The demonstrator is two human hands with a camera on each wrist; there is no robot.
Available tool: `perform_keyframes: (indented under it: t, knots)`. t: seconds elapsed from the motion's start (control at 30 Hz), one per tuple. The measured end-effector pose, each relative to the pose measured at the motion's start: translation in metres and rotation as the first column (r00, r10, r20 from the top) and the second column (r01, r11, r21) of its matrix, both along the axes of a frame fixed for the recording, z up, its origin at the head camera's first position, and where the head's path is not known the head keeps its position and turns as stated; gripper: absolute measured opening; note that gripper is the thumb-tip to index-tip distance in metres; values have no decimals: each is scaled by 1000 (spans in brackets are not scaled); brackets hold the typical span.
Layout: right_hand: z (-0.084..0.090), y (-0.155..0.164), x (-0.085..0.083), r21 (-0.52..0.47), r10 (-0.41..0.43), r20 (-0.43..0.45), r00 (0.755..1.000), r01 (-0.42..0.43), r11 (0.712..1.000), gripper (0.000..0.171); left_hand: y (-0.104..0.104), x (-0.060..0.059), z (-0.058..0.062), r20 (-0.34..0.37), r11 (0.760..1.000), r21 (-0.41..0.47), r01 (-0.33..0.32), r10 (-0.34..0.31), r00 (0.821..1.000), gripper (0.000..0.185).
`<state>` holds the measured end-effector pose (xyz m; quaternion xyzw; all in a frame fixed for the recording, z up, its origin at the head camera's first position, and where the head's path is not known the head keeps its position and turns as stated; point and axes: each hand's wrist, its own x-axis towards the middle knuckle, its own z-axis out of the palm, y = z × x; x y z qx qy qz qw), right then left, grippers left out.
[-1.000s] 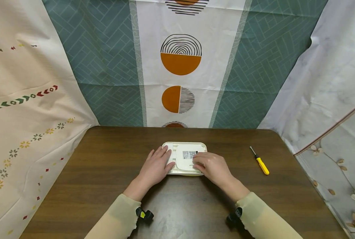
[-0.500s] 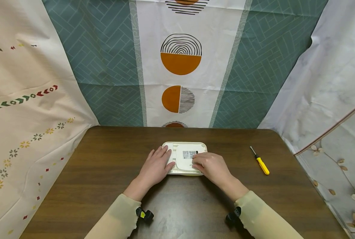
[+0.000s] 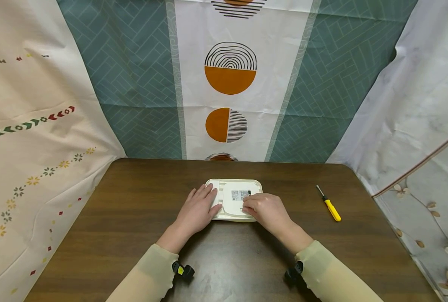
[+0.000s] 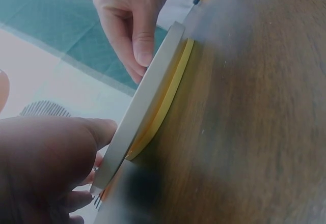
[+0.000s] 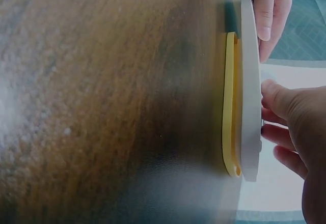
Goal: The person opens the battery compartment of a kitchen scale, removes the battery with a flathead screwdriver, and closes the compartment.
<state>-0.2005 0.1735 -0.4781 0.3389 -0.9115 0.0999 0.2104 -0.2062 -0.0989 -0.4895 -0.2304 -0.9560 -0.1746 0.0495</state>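
Observation:
A flat white device with a small label lies on the brown table; a yellowish rim shows under its white body. My left hand rests on its left part with straight fingers, the thumb at the near edge. My right hand grips the right front part, with bent fingers on top near the label and the thumb against the side edge. In the right wrist view my right hand sits close to the device's edge, and my left hand is beyond it.
A small screwdriver with a yellow handle lies on the table to the right of the device. Patterned cloths hang behind the table and along both sides. Bare tabletop stretches to the left and in front of the hands.

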Motion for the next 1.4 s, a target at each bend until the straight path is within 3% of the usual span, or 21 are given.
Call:
perform_keyframes:
  t: [0.23,1.0,1.4]
  knots:
    - [0,-1,-1,20,26,-71,997,-25,999,13,-1,0,1,-8,1000,3,4,-4,1000,62]
    - [2,0,-5,98,147,-91,985,-138,986,17,-1,0,-1,7,1000,17,-2,1,1000,63]
    - [-4,2,-6,114,188,-157,970,-172,978,21,0,-1,-3,17,1000,17,-3,3,1000,63]
